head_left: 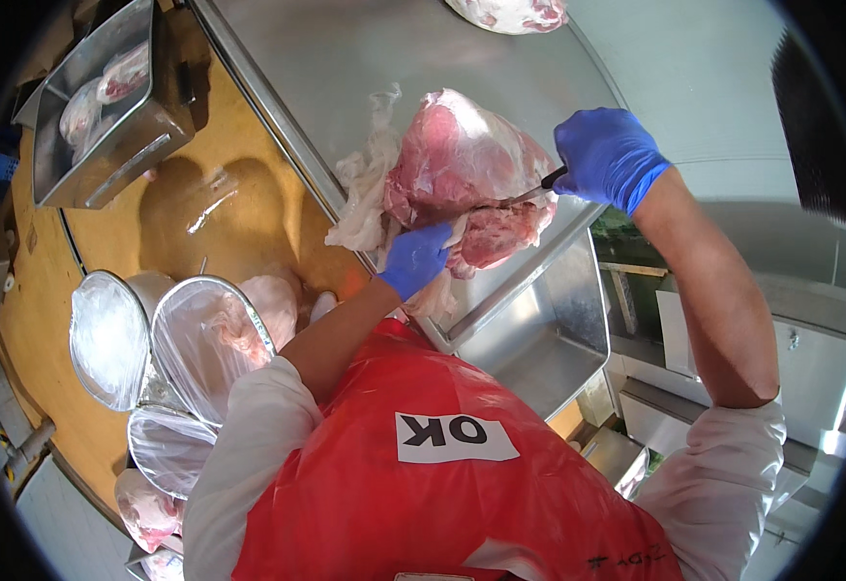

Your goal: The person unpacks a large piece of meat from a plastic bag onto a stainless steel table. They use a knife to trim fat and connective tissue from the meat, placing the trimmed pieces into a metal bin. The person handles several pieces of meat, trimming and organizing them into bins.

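Note:
A large raw meat cut (457, 155), pink with white fat, lies at the front edge of a steel table (326, 68). Loose whitish membrane (360, 198) spreads from its left side. My left hand (413, 259), in a blue glove, grips the lower left edge of the meat. My right hand (605, 157), also gloved, is closed on the black handle of a knife (556, 177). The knife's blade points left into the seam between the main piece and a lower flap (496, 237), its tip hidden in the meat.
Another cut (507, 10) sits at the table's back. A steel bin with meat (118, 150) is at upper left. Plastic-lined round containers (108, 339) stand lower left, with more meat (147, 508) below. A steel trough (549, 334) adjoins the table below my right hand.

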The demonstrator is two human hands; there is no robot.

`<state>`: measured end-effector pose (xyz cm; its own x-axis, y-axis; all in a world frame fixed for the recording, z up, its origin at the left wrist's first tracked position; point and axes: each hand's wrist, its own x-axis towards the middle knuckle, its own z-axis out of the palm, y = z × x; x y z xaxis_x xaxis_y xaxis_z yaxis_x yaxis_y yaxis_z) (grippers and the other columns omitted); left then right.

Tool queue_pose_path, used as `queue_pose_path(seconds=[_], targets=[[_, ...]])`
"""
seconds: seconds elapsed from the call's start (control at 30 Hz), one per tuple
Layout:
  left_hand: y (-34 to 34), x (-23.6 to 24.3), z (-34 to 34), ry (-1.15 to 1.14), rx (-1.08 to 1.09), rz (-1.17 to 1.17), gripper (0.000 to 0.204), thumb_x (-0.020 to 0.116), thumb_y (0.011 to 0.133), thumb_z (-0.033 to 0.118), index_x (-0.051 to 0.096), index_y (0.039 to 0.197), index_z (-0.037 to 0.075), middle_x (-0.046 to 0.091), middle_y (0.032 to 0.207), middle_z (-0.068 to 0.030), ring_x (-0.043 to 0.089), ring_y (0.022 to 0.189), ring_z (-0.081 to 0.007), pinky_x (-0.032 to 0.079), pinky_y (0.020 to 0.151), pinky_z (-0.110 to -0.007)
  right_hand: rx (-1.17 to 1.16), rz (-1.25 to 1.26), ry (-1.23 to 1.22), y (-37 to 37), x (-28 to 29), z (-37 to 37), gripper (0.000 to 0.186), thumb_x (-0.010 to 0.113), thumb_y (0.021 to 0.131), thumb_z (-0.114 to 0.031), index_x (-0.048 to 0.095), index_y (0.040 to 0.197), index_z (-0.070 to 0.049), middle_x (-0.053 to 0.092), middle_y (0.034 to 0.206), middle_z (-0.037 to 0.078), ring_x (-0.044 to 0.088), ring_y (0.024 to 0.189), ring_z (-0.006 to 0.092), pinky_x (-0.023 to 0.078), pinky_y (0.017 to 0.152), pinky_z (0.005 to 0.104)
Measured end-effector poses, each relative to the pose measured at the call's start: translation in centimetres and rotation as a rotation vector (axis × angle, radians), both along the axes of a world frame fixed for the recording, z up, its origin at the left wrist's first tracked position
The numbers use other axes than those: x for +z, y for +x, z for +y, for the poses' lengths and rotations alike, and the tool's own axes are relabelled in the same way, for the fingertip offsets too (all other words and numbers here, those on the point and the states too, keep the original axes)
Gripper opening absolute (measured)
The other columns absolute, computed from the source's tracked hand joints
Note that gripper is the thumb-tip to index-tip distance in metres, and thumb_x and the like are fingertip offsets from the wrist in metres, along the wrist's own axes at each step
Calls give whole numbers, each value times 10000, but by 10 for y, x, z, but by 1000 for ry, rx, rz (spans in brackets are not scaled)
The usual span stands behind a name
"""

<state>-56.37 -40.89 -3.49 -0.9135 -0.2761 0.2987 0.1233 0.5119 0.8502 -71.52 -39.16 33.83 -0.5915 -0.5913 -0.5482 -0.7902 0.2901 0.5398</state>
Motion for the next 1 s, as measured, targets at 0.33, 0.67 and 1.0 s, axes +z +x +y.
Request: queue_pose_path(seconds=[0.33, 0.67, 1.0], targets=[[19, -5, 6, -45, -125, -62, 191, 644, 886, 234, 637, 1049, 135, 667, 910, -147, 672, 832, -363, 530, 727, -476, -301, -247, 145, -71, -2, -4, 433, 819, 699, -447, 743, 702, -21, 677, 616, 129, 659, 600, 301, 532, 634, 420], [15, 24, 2, 112, 171, 74, 198, 605, 881, 156, 637, 1027, 27, 679, 903, -202, 657, 847, -408, 527, 779, -475, -2, -60, -419, 23, 8, 129, 295, 752, 829, -360, 777, 1064, -184, 708, 801, 107, 677, 744, 329, 534, 684, 426], [-7, 49, 15, 325, 32, -329, 456, 744, 812, 386, 614, 975, -20, 688, 943, -230, 679, 904, -393, 529, 786, -457, 128, -9, -410, 65, 12, 115, 210, 698, 883, -286, 754, 1067, -201, 664, 732, 98, 659, 672, 308, 507, 603, 426]])
